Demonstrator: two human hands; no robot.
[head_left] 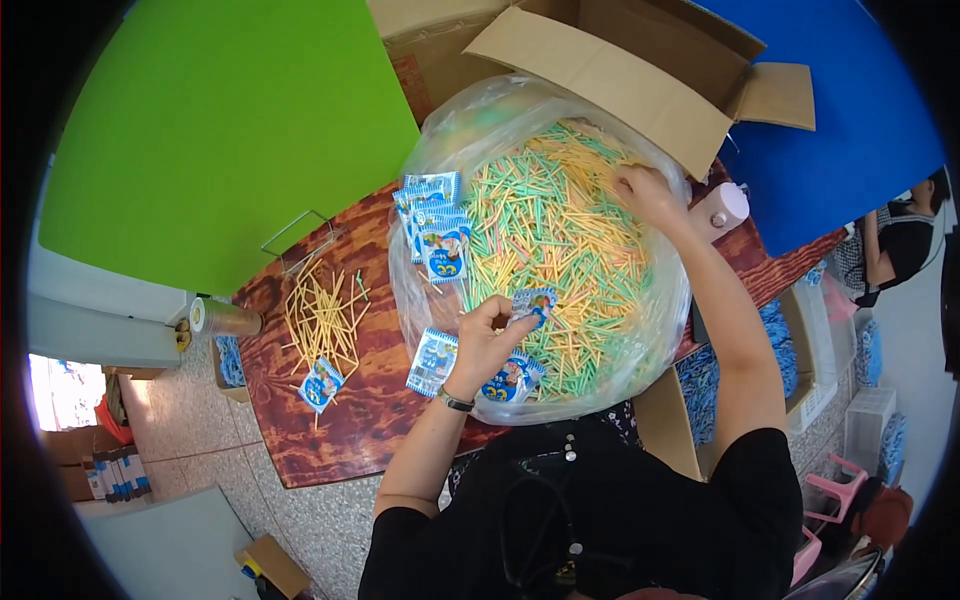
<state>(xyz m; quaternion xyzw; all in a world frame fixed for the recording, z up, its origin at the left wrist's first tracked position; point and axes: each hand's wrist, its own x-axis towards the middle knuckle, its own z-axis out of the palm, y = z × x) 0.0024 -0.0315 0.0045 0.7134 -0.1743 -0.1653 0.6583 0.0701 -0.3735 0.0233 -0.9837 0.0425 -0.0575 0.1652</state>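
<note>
A large clear plastic bag (657, 345) lies spread open on the table, filled with thin yellow, green and pink sticks (560, 235). My left hand (486, 345) is closed over the near left part of the pile, pinching a small blue-and-white packet (536, 303) between thumb and fingers. At the far right of the pile, my right hand (648, 196) has its fingers curled down at the yellow sticks; what they pinch is hidden. More packets (443, 250) overlap on the bag's left side. Below my left wrist lie a blue packet (512, 378) and a pale packet (433, 361).
Yellow sticks (325, 315) and one packet (321, 385) lie on the reddish wood-patterned table (340, 440) at left, near a cylindrical container (225, 318). An open cardboard box (610, 75) stands behind the bag. A pink cup-like object (722, 210) is right. Another person (900, 250) sits far right.
</note>
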